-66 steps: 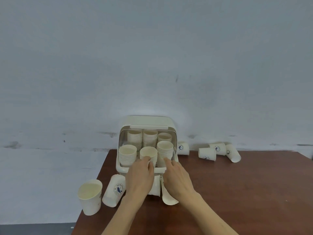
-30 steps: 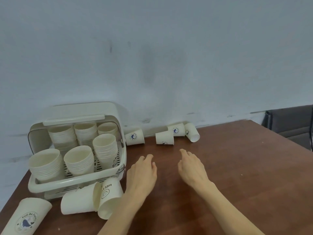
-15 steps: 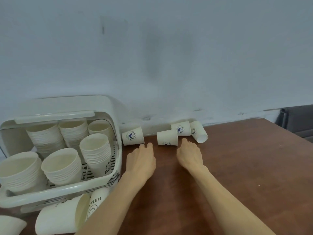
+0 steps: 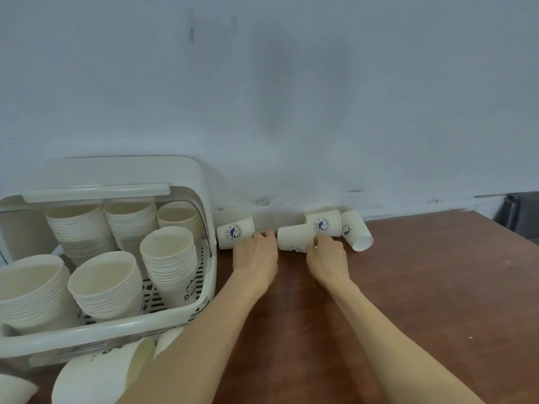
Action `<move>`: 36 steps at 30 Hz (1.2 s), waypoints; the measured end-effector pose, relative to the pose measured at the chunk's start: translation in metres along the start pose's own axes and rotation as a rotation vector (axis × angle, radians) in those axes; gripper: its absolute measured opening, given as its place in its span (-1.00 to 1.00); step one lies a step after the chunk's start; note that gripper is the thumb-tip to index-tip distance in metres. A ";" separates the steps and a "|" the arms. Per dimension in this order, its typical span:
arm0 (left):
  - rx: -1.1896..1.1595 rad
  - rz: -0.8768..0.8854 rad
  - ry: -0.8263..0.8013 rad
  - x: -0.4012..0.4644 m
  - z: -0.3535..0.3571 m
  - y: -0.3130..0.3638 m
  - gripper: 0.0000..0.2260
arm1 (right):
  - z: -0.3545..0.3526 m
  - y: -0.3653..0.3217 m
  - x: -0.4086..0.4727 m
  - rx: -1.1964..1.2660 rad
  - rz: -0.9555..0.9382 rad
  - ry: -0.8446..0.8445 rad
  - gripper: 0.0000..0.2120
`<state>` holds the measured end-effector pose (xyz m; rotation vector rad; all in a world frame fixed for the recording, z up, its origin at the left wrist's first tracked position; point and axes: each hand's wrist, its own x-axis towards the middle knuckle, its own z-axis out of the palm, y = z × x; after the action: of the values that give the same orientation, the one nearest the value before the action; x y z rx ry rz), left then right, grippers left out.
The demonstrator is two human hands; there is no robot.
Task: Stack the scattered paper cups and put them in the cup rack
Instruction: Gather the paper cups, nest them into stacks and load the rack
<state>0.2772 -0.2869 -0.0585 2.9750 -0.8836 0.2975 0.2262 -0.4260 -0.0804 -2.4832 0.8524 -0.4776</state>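
Both hands at far counter (image 4: 437,287) edge by the wall: right hand (image 4: 328,259) fingers curling onto the sideways cup (image 4: 294,237), long axis left-right, grip unconfirmed; left hand (image 4: 256,255) open, touching logo cup (image 4: 234,232) just left; cup rack (image 4: 110,328) near-left.

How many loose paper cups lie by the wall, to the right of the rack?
4: one beside the cup rack, at the left hand; one at the right hand; one behind it; one farthest right, tipped over. None seems hidden.
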 end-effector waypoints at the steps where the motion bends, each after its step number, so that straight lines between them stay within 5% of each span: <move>1: 0.016 -0.003 0.000 0.002 0.000 0.000 -0.49 | -0.001 0.000 -0.002 0.003 -0.017 0.020 -0.85; 17: 0.314 0.033 -0.108 0.016 -0.011 -0.008 -0.65 | -0.034 0.020 -0.027 -0.096 -0.192 0.085 -0.90; 36: 0.118 0.085 0.126 -0.091 -0.086 -0.029 -0.71 | -0.092 -0.021 -0.104 -0.184 -0.154 0.029 -0.84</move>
<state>0.2029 -0.2069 0.0095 2.9881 -1.0137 0.5515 0.1166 -0.3735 -0.0105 -2.7306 0.7496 -0.5082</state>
